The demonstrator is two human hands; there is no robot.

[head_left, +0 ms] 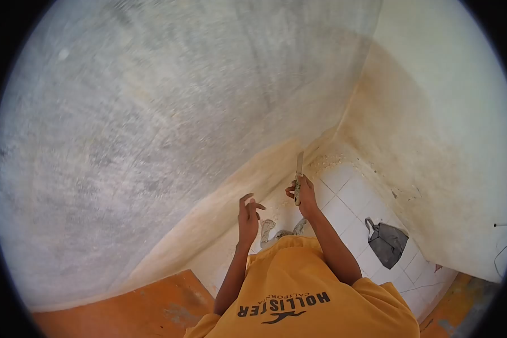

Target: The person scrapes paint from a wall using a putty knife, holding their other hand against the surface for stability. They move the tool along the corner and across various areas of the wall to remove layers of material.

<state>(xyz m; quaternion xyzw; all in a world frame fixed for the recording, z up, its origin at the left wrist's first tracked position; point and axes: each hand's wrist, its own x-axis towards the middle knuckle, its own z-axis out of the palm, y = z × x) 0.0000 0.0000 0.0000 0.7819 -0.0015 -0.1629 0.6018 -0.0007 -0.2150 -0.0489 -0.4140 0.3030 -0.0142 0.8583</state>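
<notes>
In the head view, my right hand (305,197) is closed round the handle of a knife-like tool (299,163), whose narrow blade points up toward the wall corner. My left hand (249,217) is raised beside the grey wall (152,112), its fingers apart and bent, with nothing in it. The tool is near the foot of the wall, where the plaster is tan and stained. Whether its blade touches the wall, I cannot tell.
A grey bag (387,243) with a strap lies on the white tiled floor (349,197) at the right. The pale right wall (445,141) meets the grey wall in a corner with crumbled bits at its base. Orange surfaces (135,307) show at the lower edges.
</notes>
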